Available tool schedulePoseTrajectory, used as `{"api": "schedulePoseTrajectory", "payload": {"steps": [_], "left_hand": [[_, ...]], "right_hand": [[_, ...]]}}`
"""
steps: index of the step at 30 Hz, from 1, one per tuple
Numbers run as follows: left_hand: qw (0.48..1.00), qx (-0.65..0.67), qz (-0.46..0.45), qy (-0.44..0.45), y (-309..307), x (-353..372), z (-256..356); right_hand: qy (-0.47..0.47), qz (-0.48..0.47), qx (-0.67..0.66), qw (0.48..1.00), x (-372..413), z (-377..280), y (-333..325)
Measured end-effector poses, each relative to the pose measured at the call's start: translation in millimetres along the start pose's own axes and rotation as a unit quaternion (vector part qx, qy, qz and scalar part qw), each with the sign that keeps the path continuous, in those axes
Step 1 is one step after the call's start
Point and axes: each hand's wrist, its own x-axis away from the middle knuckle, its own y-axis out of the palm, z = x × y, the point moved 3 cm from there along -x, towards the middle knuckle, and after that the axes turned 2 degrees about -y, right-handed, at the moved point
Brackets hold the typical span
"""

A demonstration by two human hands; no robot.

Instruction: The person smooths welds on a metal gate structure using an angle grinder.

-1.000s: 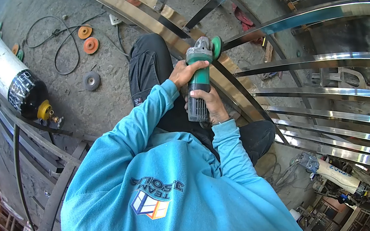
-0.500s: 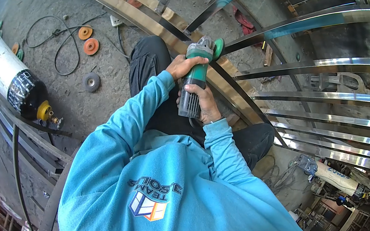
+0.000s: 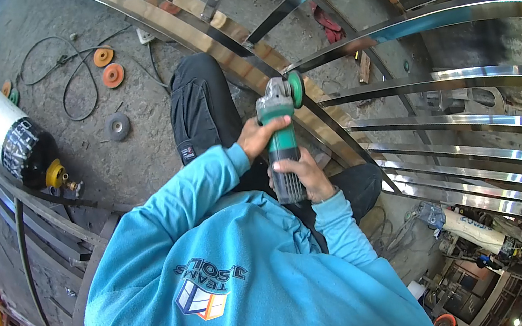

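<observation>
Both hands hold a green and black angle grinder (image 3: 282, 139) with a grey metal head. My left hand (image 3: 257, 137) wraps its green body just below the head. Lower down, my right hand (image 3: 307, 173) grips the dark vented rear end. A green disc (image 3: 296, 89) on the grinder's head faces the shiny metal frame (image 3: 326, 118), overlapping its long bar in this view. Polished crossbars (image 3: 439, 83) of that frame extend to the right.
Two orange discs (image 3: 113, 76) and a grey flap wheel (image 3: 118, 126) lie on the concrete floor near a looped cable (image 3: 62, 92). A white and black gas cylinder (image 3: 1, 115) lies at the left; another cylinder (image 3: 470, 232) is at lower right. Red cloth (image 3: 326, 21) lies beyond the bars.
The grinder has come down toward my body and turned more upright, both hands still around it. Its disc has shifted left and down along the frame. The whole view has shifted slightly.
</observation>
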Motion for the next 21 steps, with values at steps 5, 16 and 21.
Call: {"api": "schedulePoseTrajectory", "payload": {"steps": [5, 16, 21], "left_hand": [[0.999, 0.029, -0.016, -0.026, 17.5, 16.0, -20.8], [1.000, 0.003, 0.013, 0.004, -3.5, -11.0, 14.9], [0.999, -0.007, 0.036, -0.010, -10.6, -22.8, 12.6]], "right_hand": [[0.022, 0.018, 0.007, 1.000, 23.2, 11.4, -11.4], [-0.052, 0.012, 0.011, 0.999, -16.6, -11.3, -5.3], [-0.055, 0.003, -0.001, 0.999, -27.3, -12.7, -2.0]]}}
